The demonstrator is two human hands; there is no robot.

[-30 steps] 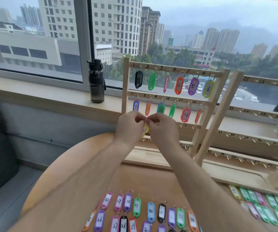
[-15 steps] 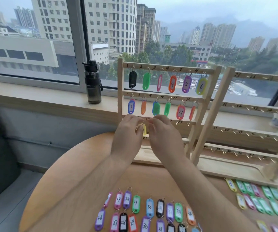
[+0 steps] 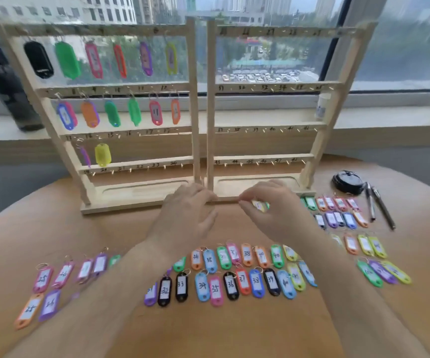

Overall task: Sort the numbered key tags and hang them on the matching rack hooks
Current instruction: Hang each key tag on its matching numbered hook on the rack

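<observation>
Two wooden racks stand side by side, the left rack (image 3: 194, 104) and the right rack (image 3: 320, 125). The left rack's top two rows are full of coloured key tags. Its third row holds a purple tag (image 3: 84, 156) and a yellow tag (image 3: 102, 154). The right rack's hooks are bare. My left hand (image 3: 188, 215) hovers with relaxed fingers in front of the rack base, holding nothing. My right hand (image 3: 270, 210) is beside it, thumb and fingers curled round a pale yellow-green tag (image 3: 259, 205). Several numbered tags (image 3: 230, 282) lie in rows on the table.
More tags lie at the right (image 3: 338, 213) and the left (image 3: 43, 280) of the round wooden table (image 3: 208, 329). A black disc (image 3: 347, 182) and two pens (image 3: 379, 210) sit at the far right. A dark bottle (image 3: 7, 91) stands on the windowsill.
Both hands have come down from the left rack's third row to the table in front of the base. The yellow tag now hangs on that row. The view has swung right and down.
</observation>
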